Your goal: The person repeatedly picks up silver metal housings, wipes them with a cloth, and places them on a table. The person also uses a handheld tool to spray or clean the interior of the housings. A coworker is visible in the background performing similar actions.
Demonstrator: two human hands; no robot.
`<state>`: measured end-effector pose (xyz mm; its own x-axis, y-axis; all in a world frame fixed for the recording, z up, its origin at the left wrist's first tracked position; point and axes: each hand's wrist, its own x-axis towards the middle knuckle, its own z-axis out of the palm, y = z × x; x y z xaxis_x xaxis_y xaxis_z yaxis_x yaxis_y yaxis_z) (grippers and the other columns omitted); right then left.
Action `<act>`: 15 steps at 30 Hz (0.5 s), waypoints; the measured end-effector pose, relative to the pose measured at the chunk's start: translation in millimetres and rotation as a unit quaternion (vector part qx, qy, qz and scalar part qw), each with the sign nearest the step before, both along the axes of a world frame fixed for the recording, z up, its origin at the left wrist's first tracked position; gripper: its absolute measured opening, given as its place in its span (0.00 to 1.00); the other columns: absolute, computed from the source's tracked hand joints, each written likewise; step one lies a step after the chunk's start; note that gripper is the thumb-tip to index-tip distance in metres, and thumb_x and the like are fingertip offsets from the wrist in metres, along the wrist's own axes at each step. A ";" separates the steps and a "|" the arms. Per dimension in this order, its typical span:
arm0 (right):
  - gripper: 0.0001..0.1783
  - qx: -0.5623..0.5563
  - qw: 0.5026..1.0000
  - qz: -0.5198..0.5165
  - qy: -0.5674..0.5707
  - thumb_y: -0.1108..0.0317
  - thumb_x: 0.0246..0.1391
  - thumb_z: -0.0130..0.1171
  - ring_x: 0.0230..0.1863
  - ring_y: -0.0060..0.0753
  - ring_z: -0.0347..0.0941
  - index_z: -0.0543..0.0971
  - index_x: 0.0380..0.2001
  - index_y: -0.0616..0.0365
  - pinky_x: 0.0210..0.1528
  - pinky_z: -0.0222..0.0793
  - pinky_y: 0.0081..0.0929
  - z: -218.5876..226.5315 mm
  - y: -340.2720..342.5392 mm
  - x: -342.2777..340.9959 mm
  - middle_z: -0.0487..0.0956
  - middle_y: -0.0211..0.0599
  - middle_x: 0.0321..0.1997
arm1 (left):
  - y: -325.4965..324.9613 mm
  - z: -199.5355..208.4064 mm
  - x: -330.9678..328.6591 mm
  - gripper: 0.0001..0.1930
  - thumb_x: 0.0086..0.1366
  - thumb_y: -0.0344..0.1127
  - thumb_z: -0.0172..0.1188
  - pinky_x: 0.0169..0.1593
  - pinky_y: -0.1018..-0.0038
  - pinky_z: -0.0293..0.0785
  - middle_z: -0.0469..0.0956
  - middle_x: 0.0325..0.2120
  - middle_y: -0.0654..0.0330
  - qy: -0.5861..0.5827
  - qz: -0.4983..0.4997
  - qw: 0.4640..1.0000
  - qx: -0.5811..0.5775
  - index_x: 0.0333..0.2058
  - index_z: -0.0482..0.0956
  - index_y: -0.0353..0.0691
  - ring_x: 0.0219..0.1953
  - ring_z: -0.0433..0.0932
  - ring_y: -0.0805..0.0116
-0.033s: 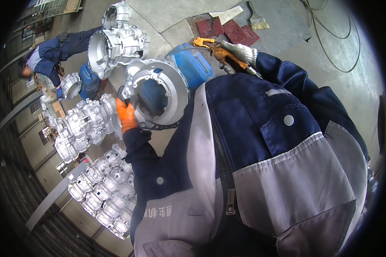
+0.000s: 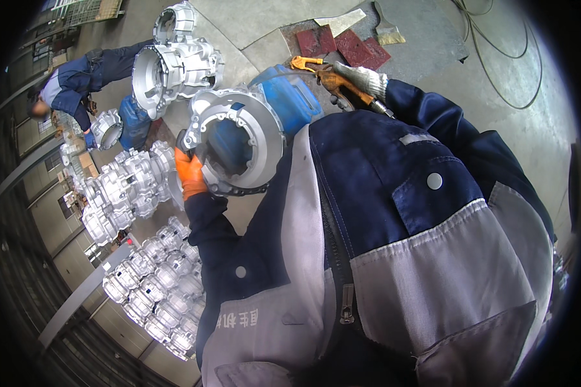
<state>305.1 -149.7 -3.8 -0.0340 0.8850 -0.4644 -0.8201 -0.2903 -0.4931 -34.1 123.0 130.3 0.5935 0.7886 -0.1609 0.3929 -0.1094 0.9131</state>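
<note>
A silver cast-metal gearbox housing [image 2: 265,138] with a wide round opening lies before me, its opening facing up toward me. My left hand [image 2: 190,171], in an orange glove with dark fingers, is closed on the housing's left edge. In a pale grey glove, my right hand [image 2: 363,80] is wrapped round an orange pistol-shaped power tool [image 2: 342,85]. A yellow piece shows at the tool's far-left end and a metal fitting at its near-right end. Some right fingers are hidden behind the tool. Against the housing's far side rests a blue plastic drum [image 2: 294,97], partly visible through the opening.
More silver housings [image 2: 181,68] stand beyond, with stacked rows [image 2: 158,284] at the left. A co-worker [image 2: 77,84] bends over another housing at far left. Dark red pads [image 2: 352,48] lie on a grey sheet on the floor. A hose [image 2: 497,84] loops at far right.
</note>
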 end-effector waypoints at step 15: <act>0.31 -0.019 0.999 0.000 0.029 0.38 0.54 0.46 0.22 0.29 0.74 0.74 0.42 0.57 0.23 0.73 0.25 -35.1 2.6 -8.1 0.77 0.38 0.29 | 1.9 -0.5 -0.1 0.31 0.53 0.25 0.62 0.50 0.75 0.66 0.71 0.47 0.60 0.003 -0.021 1.000 0.018 0.56 0.63 0.34 0.47 0.70 0.71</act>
